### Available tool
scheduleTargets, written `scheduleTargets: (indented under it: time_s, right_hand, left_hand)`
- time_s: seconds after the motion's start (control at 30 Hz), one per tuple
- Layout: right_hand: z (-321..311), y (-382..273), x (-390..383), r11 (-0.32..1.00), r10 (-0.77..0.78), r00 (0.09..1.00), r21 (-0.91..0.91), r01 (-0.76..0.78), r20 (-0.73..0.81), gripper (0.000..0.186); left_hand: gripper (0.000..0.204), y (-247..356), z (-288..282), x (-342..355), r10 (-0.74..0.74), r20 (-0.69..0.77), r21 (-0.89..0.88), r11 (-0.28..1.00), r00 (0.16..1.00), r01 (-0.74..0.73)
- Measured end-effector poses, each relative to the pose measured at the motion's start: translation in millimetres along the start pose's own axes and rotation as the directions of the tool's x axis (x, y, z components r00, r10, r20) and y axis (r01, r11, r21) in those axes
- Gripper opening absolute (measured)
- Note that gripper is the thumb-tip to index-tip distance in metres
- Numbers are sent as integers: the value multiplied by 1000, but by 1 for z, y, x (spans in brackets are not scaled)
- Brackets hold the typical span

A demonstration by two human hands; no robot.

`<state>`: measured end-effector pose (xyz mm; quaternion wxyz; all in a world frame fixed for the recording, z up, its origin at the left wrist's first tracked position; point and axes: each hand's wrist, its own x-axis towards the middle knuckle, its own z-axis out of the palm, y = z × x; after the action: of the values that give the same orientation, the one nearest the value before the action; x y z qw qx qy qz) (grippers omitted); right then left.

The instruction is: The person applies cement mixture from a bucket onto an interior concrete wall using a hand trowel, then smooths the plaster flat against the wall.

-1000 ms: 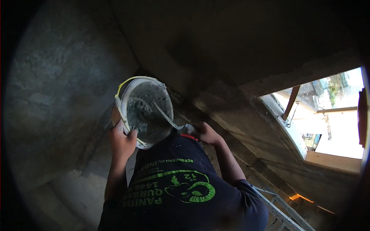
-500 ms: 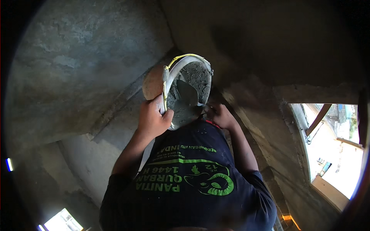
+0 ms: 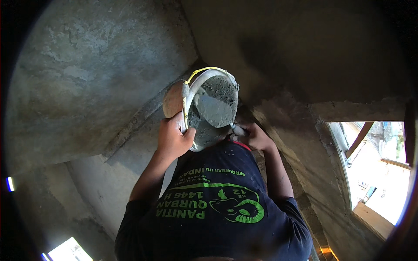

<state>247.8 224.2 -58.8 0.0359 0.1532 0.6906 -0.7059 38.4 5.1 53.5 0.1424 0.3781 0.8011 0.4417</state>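
Note:
A pale bucket (image 3: 203, 79) is tilted in front of my chest, its mouth facing me. Grey wet mortar (image 3: 218, 87) lines its inside, and a yellow strip (image 3: 205, 68) runs along the rim. My left hand (image 3: 173, 138) is closed on the bucket's left rim, thumb at the inner side. In my right hand (image 3: 257, 137), at the bucket's lower right edge, is the handle of a trowel (image 3: 215, 110). The trowel's blade, smeared with grey mortar, lies inside the bucket mouth with its broad face showing.
Rough grey cement walls (image 3: 96, 82) surround me, with a raised ledge (image 3: 130, 126) running diagonally on the left. A bright window opening (image 3: 383, 191) with a wooden frame is at the right. Another bright opening (image 3: 69, 251) shows at the lower left.
The trowel blade has turned from dark to light-faced and risen slightly within the bucket. My right hand has shifted a little right and down, showing more handle. My left hand keeps its hold.

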Motion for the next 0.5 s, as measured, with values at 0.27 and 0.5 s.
scheduleTargets:
  time_s: [0.27, 0.5]
  right_hand:
    - [12, -31, -19, 856, 54, 960, -483, -186, -274, 44]
    - [17, -37, -20, 745, 16, 923, -611, -267, -384, 38]
  left_hand:
    - [24, -8, 3, 7, 38, -13, 10, 999, 999, -37]
    - [27, -21, 2, 16, 57, 21, -50, 997, 998, -56]
